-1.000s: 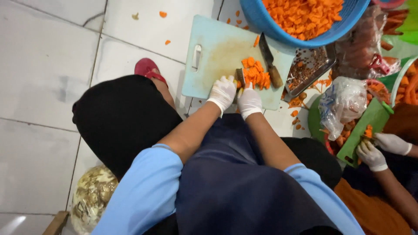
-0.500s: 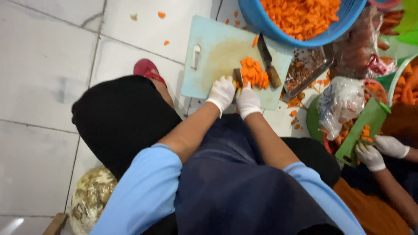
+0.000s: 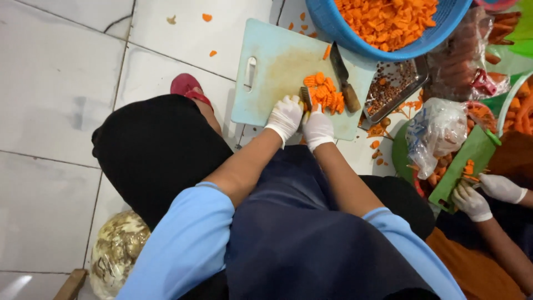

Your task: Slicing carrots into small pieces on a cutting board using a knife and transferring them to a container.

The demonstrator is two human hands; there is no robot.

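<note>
Blue basket [image 3: 355,47] cut off; cutter perhaps hidden.

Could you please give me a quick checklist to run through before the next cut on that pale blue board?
1. Both hands gloved: left hand and right hand wear white gloves: ok.
2. Cutting board lies flat on the tiled floor: ok.
3. Spare knife lies on the board right beside the carrot pieces, close to the hands: not ok.
4. Room on the board: its left half is bare: ok.
5. What each hand grips at the pile: hidden by the gloves: cannot tell.
6. Neighbour's gloved hands work at a green board, apart from this board: ok.
</note>
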